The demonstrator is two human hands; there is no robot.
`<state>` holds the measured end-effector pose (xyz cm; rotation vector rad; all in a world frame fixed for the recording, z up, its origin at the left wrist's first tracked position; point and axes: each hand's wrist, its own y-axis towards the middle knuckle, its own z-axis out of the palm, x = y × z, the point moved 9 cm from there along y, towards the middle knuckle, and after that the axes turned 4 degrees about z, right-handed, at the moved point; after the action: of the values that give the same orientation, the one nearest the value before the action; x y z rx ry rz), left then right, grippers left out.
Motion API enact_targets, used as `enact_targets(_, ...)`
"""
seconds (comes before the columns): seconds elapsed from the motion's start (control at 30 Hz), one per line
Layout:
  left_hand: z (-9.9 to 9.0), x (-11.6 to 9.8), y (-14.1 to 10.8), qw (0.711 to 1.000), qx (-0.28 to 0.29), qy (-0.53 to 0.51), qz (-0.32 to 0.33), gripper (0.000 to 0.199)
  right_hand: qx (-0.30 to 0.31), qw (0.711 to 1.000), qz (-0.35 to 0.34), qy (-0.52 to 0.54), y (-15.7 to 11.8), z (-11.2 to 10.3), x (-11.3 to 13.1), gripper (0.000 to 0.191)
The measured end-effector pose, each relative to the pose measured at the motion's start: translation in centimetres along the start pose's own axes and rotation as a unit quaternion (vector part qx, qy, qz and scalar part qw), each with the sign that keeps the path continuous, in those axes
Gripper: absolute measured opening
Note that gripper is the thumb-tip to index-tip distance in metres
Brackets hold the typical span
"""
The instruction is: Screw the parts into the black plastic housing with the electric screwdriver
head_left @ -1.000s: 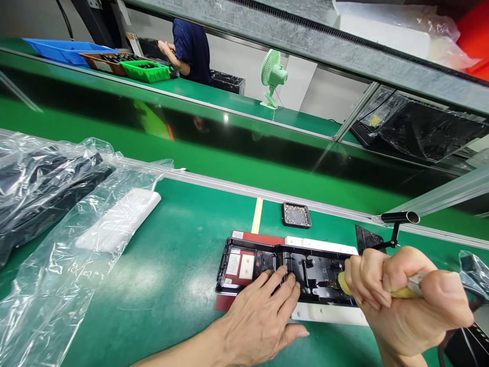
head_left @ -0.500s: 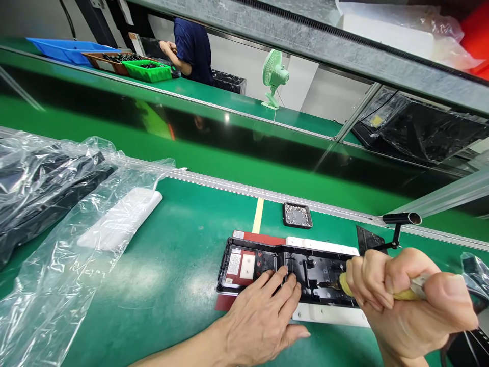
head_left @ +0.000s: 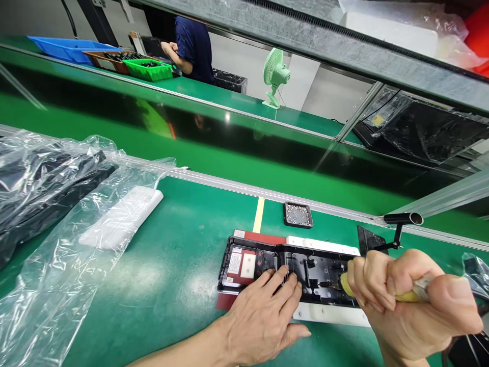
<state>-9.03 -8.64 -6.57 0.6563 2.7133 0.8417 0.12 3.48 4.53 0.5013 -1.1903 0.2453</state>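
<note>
A long black plastic housing point(head_left: 298, 265) lies open side up in a red and white fixture point(head_left: 332, 314) on the green bench. My left hand point(head_left: 263, 313) rests flat across the housing's near edge, fingers spread and thumb out to the right. My right hand point(head_left: 412, 300) is wrapped round the yellow handle of a screwdriver point(head_left: 347, 284). The screwdriver's shaft points left and down into the housing; its tip is too small to make out clearly. The housing's right end is hidden behind my right hand.
A small black tray of screws point(head_left: 298, 214) stands behind the fixture. A clear plastic bag point(head_left: 118, 219) covers the left side. A black tube on a bracket point(head_left: 401, 219) is at the right. Across the bench are a green fan point(head_left: 274, 74), bins point(head_left: 148, 70) and a person point(head_left: 193, 51).
Hardly anything differs. The whole view has shifted slightly, and both hands keep their places on the housing and the screwdriver.
</note>
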Motion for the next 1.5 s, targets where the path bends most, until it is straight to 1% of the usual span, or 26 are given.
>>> enact_targets(0.67,0.0,-0.01,-0.13,1.0,0.003,-0.003,-0.004,0.062,-0.009,1.0,0.002,0.009,-0.14,0.0,-0.13,0.048)
enact_targets(1.1,-0.07,-0.04,0.06,1.0,-0.001,0.007,0.001,0.063,-0.013,1.0,0.011,0.02,-0.23,-0.41,-0.42,0.044)
enact_targets(1.37,-0.2,-0.16,-0.14,1.0,0.001,0.004,0.0,0.062,-0.006,1.0,0.008,0.016,-0.05,-0.01,-0.25,0.045)
enact_targets(1.5,-0.15,-0.04,-0.04,1.0,0.003,0.003,-0.002,0.062,-0.014,1.0,0.013,0.021,-0.04,-0.15,-0.3,0.044)
